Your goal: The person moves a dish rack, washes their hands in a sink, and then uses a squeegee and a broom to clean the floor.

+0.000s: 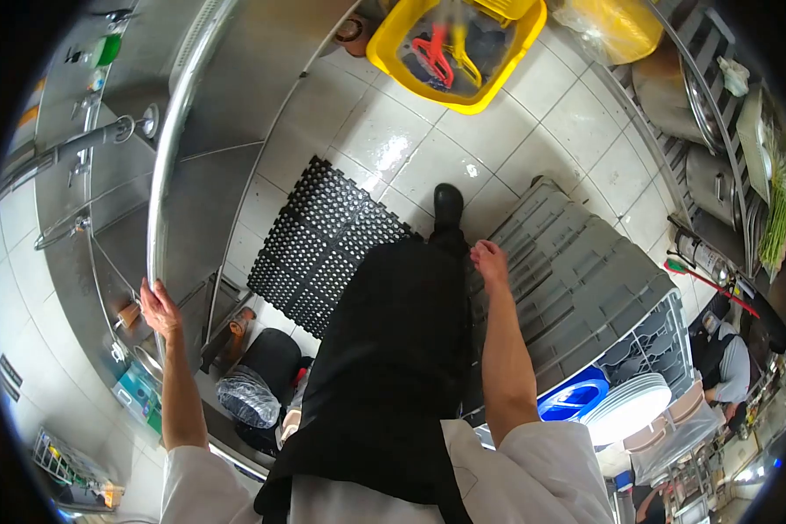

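While my left grip (160, 312) rests loosely open against the metal tabletop rim (158, 196), I see my right grip (490, 260) curled closed, grey racks (576, 271) just to its right.

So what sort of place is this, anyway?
Most likely a commercial kitchen, perhaps its dishwashing area: there's a long stainless-steel counter, a pile of white plates, and bulky grey plastic racks that look made for dishes.
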{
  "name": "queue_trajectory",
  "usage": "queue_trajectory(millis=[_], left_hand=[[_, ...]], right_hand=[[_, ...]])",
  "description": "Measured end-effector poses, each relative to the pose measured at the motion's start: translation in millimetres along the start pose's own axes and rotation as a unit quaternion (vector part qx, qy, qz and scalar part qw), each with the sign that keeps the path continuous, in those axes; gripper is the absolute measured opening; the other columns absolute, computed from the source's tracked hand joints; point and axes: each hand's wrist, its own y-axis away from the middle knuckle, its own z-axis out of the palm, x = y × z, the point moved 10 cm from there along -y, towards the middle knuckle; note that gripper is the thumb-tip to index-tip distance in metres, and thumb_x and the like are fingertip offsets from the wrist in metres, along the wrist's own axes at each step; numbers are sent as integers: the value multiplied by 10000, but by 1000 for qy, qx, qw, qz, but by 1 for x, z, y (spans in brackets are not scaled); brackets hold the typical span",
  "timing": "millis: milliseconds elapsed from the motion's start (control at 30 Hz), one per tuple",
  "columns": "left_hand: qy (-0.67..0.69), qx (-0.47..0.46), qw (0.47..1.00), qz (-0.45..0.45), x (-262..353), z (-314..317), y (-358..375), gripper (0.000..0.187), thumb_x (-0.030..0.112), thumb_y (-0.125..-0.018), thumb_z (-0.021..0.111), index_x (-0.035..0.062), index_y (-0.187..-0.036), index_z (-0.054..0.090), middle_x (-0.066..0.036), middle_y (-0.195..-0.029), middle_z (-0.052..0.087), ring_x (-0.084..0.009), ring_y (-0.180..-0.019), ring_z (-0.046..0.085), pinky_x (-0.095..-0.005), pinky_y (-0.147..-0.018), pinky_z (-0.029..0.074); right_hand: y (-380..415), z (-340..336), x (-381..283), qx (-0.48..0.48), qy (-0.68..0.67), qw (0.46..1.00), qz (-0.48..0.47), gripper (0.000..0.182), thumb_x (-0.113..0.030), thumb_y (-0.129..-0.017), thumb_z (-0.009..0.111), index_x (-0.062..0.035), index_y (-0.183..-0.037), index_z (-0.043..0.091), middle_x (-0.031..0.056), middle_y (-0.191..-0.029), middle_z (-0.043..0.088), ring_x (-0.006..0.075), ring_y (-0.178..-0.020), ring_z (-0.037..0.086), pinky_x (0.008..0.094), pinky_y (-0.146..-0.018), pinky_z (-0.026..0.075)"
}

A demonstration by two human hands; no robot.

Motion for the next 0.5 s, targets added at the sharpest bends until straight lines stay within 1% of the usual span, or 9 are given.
queue_trajectory(millis=[67,133,200,267,433,500], left_hand=[[-3,-6,1000,-17,-4,-1,-1,529,454,-977,420,18,-1247,547,-216,-1133,612,-400,-1025,582,-448,-864,457],[-19,15,1000,12,1,-2,0,521,450,-977,423,21,-1244,550,-214,-1127,615,-397,-1018,587,-451,-852,462],[-18,17,1000,14,0,0,1,514,447,-978,422,25,-1241,553,-212,-1123,617,-399,-1006,592,-453,-839,468],[-37,33,999,-1,1,-2,2,511,444,-980,421,24,-1239,553,-205,-1119,622,-403,-993,595,-453,-833,471],[-19,15,999,-20,-7,5,5,510,434,-990,413,22,-1261,543,-215,-1164,608,-396,-1055,581,-428,-887,460],[-2,14,1000,-19,-8,7,7,509,433,-989,417,21,-1260,545,-214,-1170,608,-397,-1057,580,-427,-891,459]], right_hand=[[2,2,10,-2,2,1000,4,290,-256,-941,567,-62,-1155,592,21,-955,667,103,-817,609,268,-725,465],[-5,2,11,1,3,1000,9,286,-254,-941,567,-66,-1155,592,17,-956,667,102,-820,608,270,-729,464],[-6,0,13,-1,30,1000,-1,282,-265,-940,572,-73,-1146,597,13,-962,666,98,-820,606,269,-735,461],[-6,-2,11,5,28,1000,-7,282,-266,-940,576,-71,-1143,599,11,-953,667,93,-814,606,263,-725,461],[-23,-5,-1,6,29,999,-26,277,-261,-939,589,-59,-1129,605,7,-924,670,81,-796,609,245,-692,459],[-22,-5,1,-4,-8,1000,-30,268,-251,-938,595,-52,-1115,611,4,-910,672,74,-783,608,237,-672,456]])
